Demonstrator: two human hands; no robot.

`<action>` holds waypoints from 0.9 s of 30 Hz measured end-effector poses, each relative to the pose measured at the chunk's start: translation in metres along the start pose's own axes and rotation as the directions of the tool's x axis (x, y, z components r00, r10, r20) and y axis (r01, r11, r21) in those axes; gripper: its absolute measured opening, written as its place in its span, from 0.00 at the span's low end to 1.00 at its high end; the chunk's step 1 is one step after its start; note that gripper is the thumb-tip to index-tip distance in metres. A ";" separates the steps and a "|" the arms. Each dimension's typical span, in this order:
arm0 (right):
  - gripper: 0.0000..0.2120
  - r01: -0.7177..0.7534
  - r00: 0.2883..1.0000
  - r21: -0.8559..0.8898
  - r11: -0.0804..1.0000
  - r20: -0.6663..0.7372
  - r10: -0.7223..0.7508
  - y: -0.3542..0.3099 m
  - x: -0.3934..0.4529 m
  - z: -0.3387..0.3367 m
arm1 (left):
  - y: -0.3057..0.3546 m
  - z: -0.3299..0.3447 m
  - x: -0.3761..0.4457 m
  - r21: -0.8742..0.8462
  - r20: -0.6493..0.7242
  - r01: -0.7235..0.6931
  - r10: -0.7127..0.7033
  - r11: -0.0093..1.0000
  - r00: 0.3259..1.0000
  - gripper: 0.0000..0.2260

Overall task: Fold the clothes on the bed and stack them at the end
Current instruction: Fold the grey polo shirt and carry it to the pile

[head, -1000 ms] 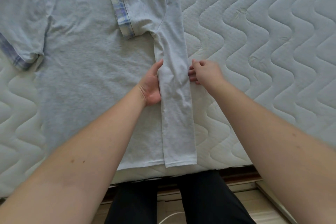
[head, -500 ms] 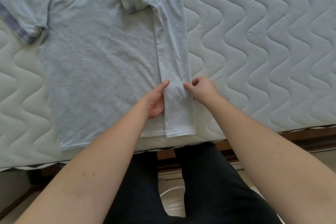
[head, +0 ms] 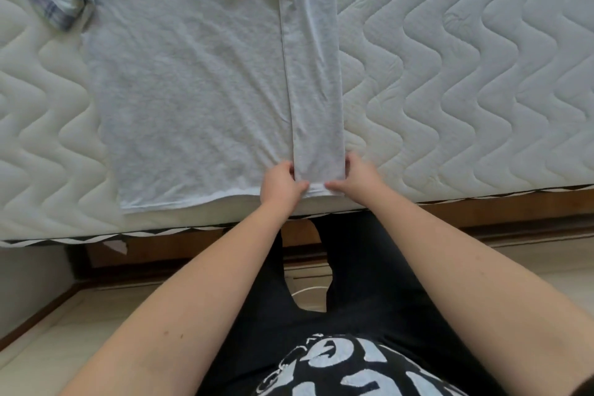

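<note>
Head view, left to right: a plaid-cuffed sleeve (head: 48, 6) lies spread near the mattress's (head: 466, 74) far left; the pale grey shirt (head: 193, 90) lies flat across the middle, its hem along the near edge; its right side is turned in as a long folded strip (head: 313, 74); the left hand (head: 281, 183) pinches the strip's near-left corner at the hem, thumb over cloth; the right hand (head: 358, 175) pinches the near-right corner in the same way; bare quilting runs on to the right. The risk, as I judge it: the hem sits at the near edge, so a pull toward the person could drag it over the side; uneven tugging would skew the crease; the left sleeve is not yet folded.
</note>
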State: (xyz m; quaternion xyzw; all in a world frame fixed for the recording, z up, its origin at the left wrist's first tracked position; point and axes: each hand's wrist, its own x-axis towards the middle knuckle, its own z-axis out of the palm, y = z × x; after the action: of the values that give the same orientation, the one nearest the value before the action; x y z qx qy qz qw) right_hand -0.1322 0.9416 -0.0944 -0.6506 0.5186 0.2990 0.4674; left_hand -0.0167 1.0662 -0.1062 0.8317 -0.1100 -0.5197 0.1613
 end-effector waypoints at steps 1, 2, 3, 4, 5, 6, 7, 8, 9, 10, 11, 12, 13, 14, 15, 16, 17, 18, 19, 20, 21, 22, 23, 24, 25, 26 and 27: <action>0.32 -0.003 1.000 -0.059 0.998 0.007 0.004 -0.001 -0.001 0.002 | 0.000 -0.001 -0.003 0.139 -0.025 0.002 0.001 0.990 1.000 0.10; 0.32 -0.017 1.000 -0.110 0.994 0.008 0.018 -0.002 -0.002 0.004 | 0.001 -0.002 -0.005 0.232 -0.041 0.018 -0.009 0.972 0.999 0.11; 0.29 -0.044 0.999 -0.160 0.986 0.012 0.047 -0.003 -0.001 0.004 | 0.001 -0.004 -0.006 0.300 -0.044 0.034 -0.022 0.953 0.999 0.13; 0.26 -0.079 0.996 -0.232 0.970 0.021 0.086 -0.005 0.000 0.002 | 0.000 -0.006 -0.006 0.359 -0.040 0.040 -0.028 0.933 0.999 0.16; 0.24 -0.113 0.991 -0.319 0.941 0.027 0.128 -0.007 0.001 -0.001 | 0.000 -0.009 -0.005 0.403 -0.042 0.034 -0.018 0.914 0.999 0.17; 0.23 -0.138 0.988 -0.393 0.909 0.014 0.156 -0.009 0.003 -0.005 | 0.000 -0.014 -0.003 0.420 -0.051 0.021 0.000 0.907 0.999 0.17; 0.24 -0.154 0.987 -0.434 0.888 -0.026 0.158 -0.013 0.005 -0.011 | 0.001 -0.020 0.000 0.402 -0.066 0.002 0.027 0.915 0.997 0.17; 0.25 -0.155 0.988 -0.441 0.884 -0.085 0.131 -0.018 0.007 -0.018 | 0.004 -0.028 0.003 0.365 -0.087 -0.026 0.062 0.931 0.994 0.17; 0.25 -0.141 0.984 -0.414 0.899 -0.157 0.082 -0.025 0.010 -0.026 | 0.008 -0.036 0.008 0.326 -0.116 -0.069 0.113 0.943 0.987 0.15; 0.24 -0.112 0.973 -0.363 0.925 -0.231 0.027 -0.032 0.013 -0.034 | 0.015 -0.045 0.014 0.301 -0.150 -0.125 0.176 0.946 0.973 0.13; 0.22 -0.064 0.956 -0.304 0.950 -0.293 -0.029 -0.040 0.018 -0.042 | 0.023 -0.054 0.021 0.298 -0.190 -0.188 0.252 0.936 0.949 0.10; 0.19 0.000 0.935 -0.252 0.968 -0.344 -0.089 -0.049 0.025 -0.049 | 0.032 -0.063 0.031 0.317 -0.230 -0.256 0.336 0.913 0.913 0.08; 0.17 0.073 0.910 -0.227 0.971 -0.384 -0.158 -0.059 0.033 -0.056 | 0.044 -0.072 0.041 0.352 -0.262 -0.311 0.412 0.883 0.873 0.08; 0.15 0.146 0.878 -0.233 0.961 -0.418 -0.234 -0.070 0.042 -0.062 | 0.056 -0.080 0.051 0.389 -0.285 -0.347 0.470 0.853 0.835 0.09; 0.15 0.209 0.840 -0.263 0.942 -0.444 -0.311 -0.081 0.051 -0.068 | 0.070 -0.088 0.061 0.423 -0.304 -0.370 0.514 0.827 0.802 0.10; 0.17 0.254 0.802 -0.302 0.919 -0.465 -0.375 -0.092 0.060 -0.073 | 0.084 -0.096 0.070 0.459 -0.316 -0.389 0.556 0.799 0.769 0.12; 0.19 0.282 0.769 -0.338 0.898 -0.481 -0.422 -0.103 0.069 -0.077 | 0.097 -0.103 0.080 0.504 -0.313 -0.408 0.601 0.762 0.736 0.14; 0.21 0.299 0.743 -0.366 0.881 -0.490 -0.456 -0.114 0.077 -0.081 | 0.110 -0.109 0.089 0.553 -0.293 -0.422 0.642 0.718 0.709 0.17; 0.22 0.308 0.727 -0.390 0.868 -0.491 -0.479 -0.123 0.085 -0.086 | 0.122 -0.116 0.100 0.602 -0.261 -0.427 0.672 0.675 0.693 0.19; 0.24 0.311 0.722 -0.412 0.857 -0.483 -0.495 -0.131 0.092 -0.090 | 0.133 -0.122 0.110 0.649 -0.228 -0.421 0.690 0.634 0.687 0.21; 0.25 0.313 0.720 -0.433 0.845 -0.472 -0.509 -0.139 0.100 -0.093 | 0.143 -0.128 0.120 0.691 -0.198 -0.406 0.697 0.598 0.689 0.24; 0.25 0.320 0.716 -0.454 0.832 -0.459 -0.525 -0.146 0.108 -0.096 | 0.151 -0.134 0.129 0.727 -0.175 -0.386 0.698 0.567 0.695 0.25; 0.26 0.329 0.711 -0.473 0.817 -0.446 -0.544 -0.152 0.115 -0.098 | 0.157 -0.139 0.138 0.758 -0.161 -0.367 0.699 0.539 0.696 0.27; 0.26 0.338 0.708 -0.487 0.805 -0.433 -0.558 -0.157 0.122 -0.101 | 0.162 -0.143 0.146 0.788 -0.150 -0.347 0.706 0.508 0.692 0.28; 0.26 0.346 0.704 -0.496 0.797 -0.424 -0.569 -0.162 0.128 -0.103 | 0.165 -0.146 0.153 0.816 -0.138 -0.329 0.714 0.474 0.687 0.28; 0.26 0.351 0.697 -0.504 0.789 -0.423 -0.579 -0.167 0.134 -0.106 | 0.166 -0.148 0.159 0.839 -0.115 -0.320 0.718 0.440 0.686 0.28; 0.26 0.351 0.688 -0.514 0.783 -0.425 -0.588 -0.172 0.139 -0.109 | 0.163 -0.149 0.165 0.854 -0.081 -0.320 0.713 0.409 0.696 0.28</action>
State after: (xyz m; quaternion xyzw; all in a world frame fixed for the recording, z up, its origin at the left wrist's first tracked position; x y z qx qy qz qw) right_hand 0.0606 0.7912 -0.1233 -0.9011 0.3728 0.0572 0.2138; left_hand 0.1871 0.8803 -0.1200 0.8249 -0.5471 -0.1348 -0.0447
